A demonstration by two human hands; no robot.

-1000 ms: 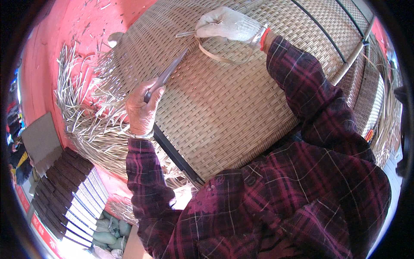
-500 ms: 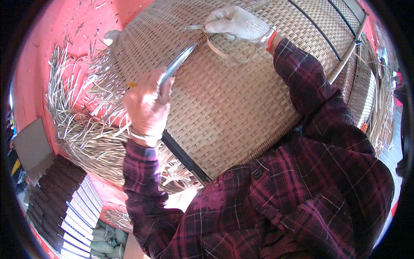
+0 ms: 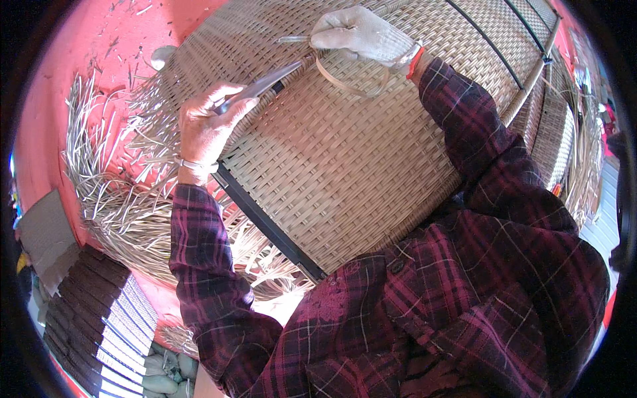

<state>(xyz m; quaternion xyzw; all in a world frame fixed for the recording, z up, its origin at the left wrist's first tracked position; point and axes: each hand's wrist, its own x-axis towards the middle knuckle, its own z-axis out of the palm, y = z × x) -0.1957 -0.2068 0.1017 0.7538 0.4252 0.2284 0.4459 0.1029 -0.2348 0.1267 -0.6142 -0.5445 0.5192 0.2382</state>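
Observation:
My left hand (image 3: 204, 129), bare with a pale band at the wrist, is closed on a shiny metal tool with a tapering point (image 3: 264, 83). Its tip lies by the bound edge of a tan woven wicker piece (image 3: 358, 166), just left of my other hand. My right hand (image 3: 361, 34), in a whitish glove, pinches a flat tan weaving strip (image 3: 348, 87). The strip loops below the glove, and a short pale end sticks out to its left. Where the strip meets the weave is hidden by the glove.
Loose strip ends (image 3: 133, 205) fan out along the left over a pink surface (image 3: 113, 53). A black bar (image 3: 265, 222) edges the wicker. Dark slatted material (image 3: 86, 292) lies lower left, beside green rounded bundles (image 3: 162, 375). More wicker (image 3: 557, 142) stands at right.
My left hand has shifted left and up, and the pointed tool now lies flatter. The gloved right hand stays almost in place, still pinching the strip.

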